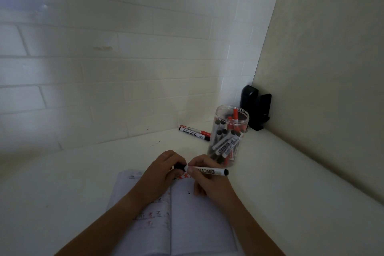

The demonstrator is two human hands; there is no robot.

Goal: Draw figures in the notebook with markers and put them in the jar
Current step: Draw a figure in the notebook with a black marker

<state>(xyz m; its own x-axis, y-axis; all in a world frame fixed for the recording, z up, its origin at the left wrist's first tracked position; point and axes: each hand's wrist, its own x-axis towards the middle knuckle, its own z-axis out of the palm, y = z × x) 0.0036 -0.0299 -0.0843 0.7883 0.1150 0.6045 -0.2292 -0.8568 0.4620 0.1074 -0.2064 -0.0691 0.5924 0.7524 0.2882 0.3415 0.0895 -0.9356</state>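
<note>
The jar [228, 135], clear and lidless, stands right of centre, packed with black and red markers. Below it, over the open notebook [195, 220], the right hand [204, 181] grips a black marker [209, 171]; the left hand [164, 169] pinches its cap [180, 166].

Pretty dim corner setup. The back wall [124, 64] was white-painted brick with a small scuff mark, and a plain off-white side wall [332, 68] met it on the right. The bench [62, 183] was white too. A black device [255, 108] sat tucked right into the corner. Bluish light showed top left.
</note>
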